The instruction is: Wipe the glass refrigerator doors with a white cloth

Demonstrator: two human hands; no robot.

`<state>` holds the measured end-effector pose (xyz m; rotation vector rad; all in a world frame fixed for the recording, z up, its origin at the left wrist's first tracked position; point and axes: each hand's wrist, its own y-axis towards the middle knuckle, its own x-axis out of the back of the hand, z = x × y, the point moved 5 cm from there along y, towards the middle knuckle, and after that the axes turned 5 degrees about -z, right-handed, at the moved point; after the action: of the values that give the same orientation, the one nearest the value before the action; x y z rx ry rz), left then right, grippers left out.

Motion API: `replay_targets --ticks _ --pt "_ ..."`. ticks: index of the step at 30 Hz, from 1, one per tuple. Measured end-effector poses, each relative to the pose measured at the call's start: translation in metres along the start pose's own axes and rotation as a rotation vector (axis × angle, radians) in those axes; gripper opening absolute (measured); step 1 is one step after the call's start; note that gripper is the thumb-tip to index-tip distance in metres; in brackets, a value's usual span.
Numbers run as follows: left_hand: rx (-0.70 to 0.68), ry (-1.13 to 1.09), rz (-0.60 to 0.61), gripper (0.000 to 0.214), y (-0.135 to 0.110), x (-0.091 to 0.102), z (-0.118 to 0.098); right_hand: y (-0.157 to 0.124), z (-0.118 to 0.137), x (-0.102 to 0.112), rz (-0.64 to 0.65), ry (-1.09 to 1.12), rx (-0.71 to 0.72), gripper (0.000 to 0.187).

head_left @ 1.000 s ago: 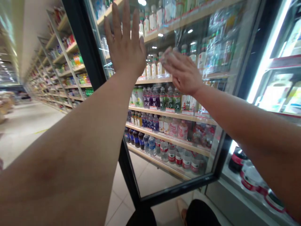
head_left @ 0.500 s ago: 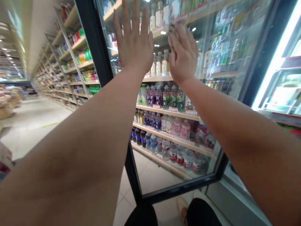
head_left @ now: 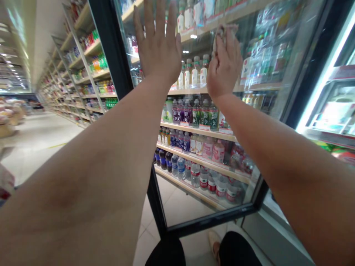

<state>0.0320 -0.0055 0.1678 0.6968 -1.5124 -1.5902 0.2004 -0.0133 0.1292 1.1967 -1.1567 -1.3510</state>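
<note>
A glass door [head_left: 188, 210] with a black frame stands swung out in front of me. My left hand [head_left: 158, 48] lies flat against the upper left of the pane, fingers spread. Against the glass to its right, my right hand [head_left: 226, 64] presses a crumpled, light-coloured cloth [head_left: 222, 33]. Most of the cloth is hidden behind the fingers. Through the pane I see shelves of bottled drinks, such as green-labelled bottles [head_left: 205, 114] and clear water bottles [head_left: 195, 175].
At the right a lit cooler [head_left: 335, 107] holds packaged goods. Long store shelving [head_left: 83, 74] runs down the left side along a pale tiled floor [head_left: 41, 136]. My legs [head_left: 168, 253] are close below the door's lower edge.
My right hand has slid right across the glass with the cloth, and more bottles show between my hands. The left hand stays in place on the pane.
</note>
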Motion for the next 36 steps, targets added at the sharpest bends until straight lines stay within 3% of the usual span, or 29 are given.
replay_targets --ticks 2,5,7,12,13,15,18,20,22,27,28,32,34,36 --pt "0.008 0.025 0.006 0.065 0.000 -0.001 0.000 -0.002 0.003 -0.001 0.020 0.019 0.073 0.053" --pt "0.028 0.032 0.026 0.065 0.000 0.000 -0.001 -0.011 0.018 0.000 0.127 0.049 0.365 0.061" --pt "0.035 0.022 0.035 0.065 0.000 0.002 -0.001 -0.013 0.020 -0.001 0.164 0.024 0.415 0.061" --pt "0.006 -0.067 0.020 0.065 -0.001 0.004 -0.001 -0.003 -0.007 -0.008 -0.007 0.056 -0.009 0.053" --pt "0.004 -0.079 0.006 0.065 -0.001 0.004 -0.001 -0.004 -0.009 -0.008 -0.035 0.091 -0.034 0.053" --pt "-0.015 -0.091 -0.012 0.065 0.000 0.003 -0.001 -0.009 -0.003 -0.005 -0.007 0.168 0.105 0.054" --pt "-0.012 -0.090 -0.043 0.068 0.003 0.000 -0.001 -0.028 0.017 0.002 0.170 0.259 0.487 0.055" --pt "-0.010 -0.102 -0.084 0.068 0.006 -0.003 0.000 -0.041 0.024 0.006 0.252 0.288 0.617 0.057" --pt "0.010 -0.131 -0.125 0.068 0.008 -0.006 0.003 -0.046 0.024 0.007 0.249 0.297 0.585 0.058" --pt "0.044 -0.242 -0.127 0.074 0.013 -0.015 0.011 -0.049 0.007 0.008 0.070 0.275 0.256 0.060" --pt "0.039 -0.246 -0.124 0.077 0.013 -0.015 0.012 -0.053 0.009 0.009 0.078 0.272 0.286 0.060" --pt "0.032 -0.225 -0.112 0.084 0.012 -0.012 0.011 -0.077 0.023 0.013 0.229 0.284 0.625 0.058" --pt "0.028 -0.228 -0.110 0.082 0.010 -0.010 0.011 -0.080 0.020 0.014 0.209 0.282 0.588 0.057" --pt "0.010 -0.243 -0.113 0.080 0.009 -0.010 0.011 -0.076 0.008 0.013 0.102 0.268 0.370 0.058"
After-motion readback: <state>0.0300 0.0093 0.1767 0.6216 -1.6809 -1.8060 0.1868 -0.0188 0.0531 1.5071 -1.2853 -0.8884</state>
